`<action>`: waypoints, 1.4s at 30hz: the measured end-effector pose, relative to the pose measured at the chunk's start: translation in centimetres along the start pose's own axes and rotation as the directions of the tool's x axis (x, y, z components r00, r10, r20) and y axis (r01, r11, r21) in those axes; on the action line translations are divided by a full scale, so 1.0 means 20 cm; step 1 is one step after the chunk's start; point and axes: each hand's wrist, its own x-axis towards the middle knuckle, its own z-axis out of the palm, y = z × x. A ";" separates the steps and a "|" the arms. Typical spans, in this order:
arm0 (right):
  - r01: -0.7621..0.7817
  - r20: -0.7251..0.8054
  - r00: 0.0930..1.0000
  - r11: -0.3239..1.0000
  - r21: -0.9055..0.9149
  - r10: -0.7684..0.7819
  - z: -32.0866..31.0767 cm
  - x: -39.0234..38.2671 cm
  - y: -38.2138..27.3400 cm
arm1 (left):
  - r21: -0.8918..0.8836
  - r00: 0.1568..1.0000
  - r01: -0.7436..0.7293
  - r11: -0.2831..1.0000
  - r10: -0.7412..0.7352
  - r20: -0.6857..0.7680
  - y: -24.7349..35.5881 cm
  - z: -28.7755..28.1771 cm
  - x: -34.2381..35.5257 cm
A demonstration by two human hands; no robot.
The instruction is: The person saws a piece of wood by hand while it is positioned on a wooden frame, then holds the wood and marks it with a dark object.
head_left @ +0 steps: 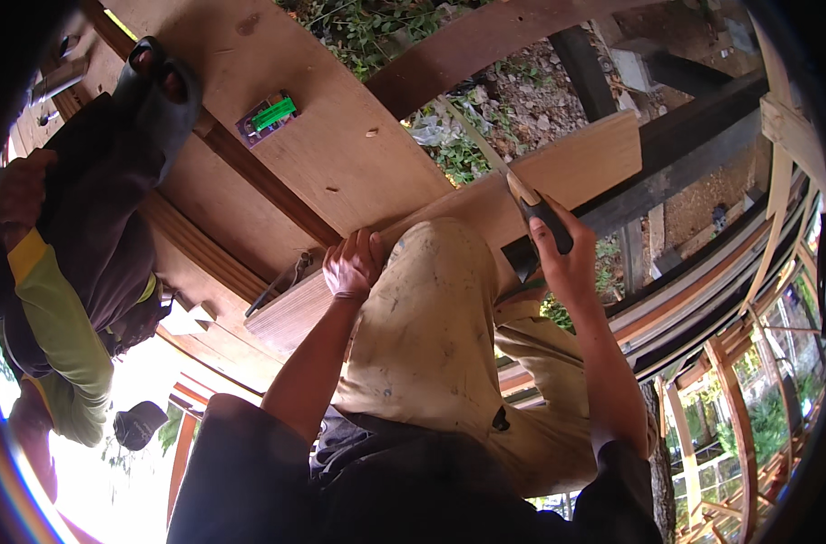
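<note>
Two loose zones frame the work: toward nine and ten o'clock a co-worker [104, 181] in dark clothes with a yellow-green sleeve [63, 317] sits close by, while from one to two o'clock the floor opens onto rubble [540, 109]. Just before twelve o'clock grow green weeds [376, 36], with a brown beam [485, 56] slanting past them toward one, and a dark beam [689, 163] runs out at two. Between ten and eleven o'clock a small purple packet [268, 118] with a green patch lies on a wide board [349, 163]. Stacked timber strips [703, 313] curve away between three and four o'clock. Across the centre lies a pale brown plank [576, 168], its ends pointing to two o'clock and between eight and nine; the bent knee [440, 263] in stained tan trousers hides part of its middle. Its face looks smooth, with fine lines of grain showing toward the eight-to-nine end, and its two-o'clock end has clipped corners. The right hand [565, 249] is closed around the black-and-tan handle of a handsaw [551, 227], whose thin blade points to eleven o'clock past the plank's edge. The left hand [352, 263] rests on the plank with curled fingers; whether it grips firmly, I cannot tell.
</note>
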 end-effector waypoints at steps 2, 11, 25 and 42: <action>0.063 -0.033 0.997 0.997 -0.042 -0.064 -0.05 -0.14 0.01 | 0.029 1.000 0.005 1.000 -0.005 -0.010 -0.03 0.02 0.02; 0.033 -0.009 0.999 0.998 0.056 -0.032 -0.18 -0.39 0.07 | -0.001 0.997 0.065 0.998 -0.065 0.045 0.01 -0.08 0.06; -0.064 0.001 0.998 0.998 0.000 0.064 -0.35 -0.66 -0.04 | 0.029 0.999 0.043 0.999 -0.043 0.006 -0.01 -0.05 0.06; -0.105 -0.012 0.994 0.994 0.025 0.105 -0.10 -0.27 0.17 | -0.024 0.999 0.034 0.999 -0.035 -0.041 0.05 -0.09 0.09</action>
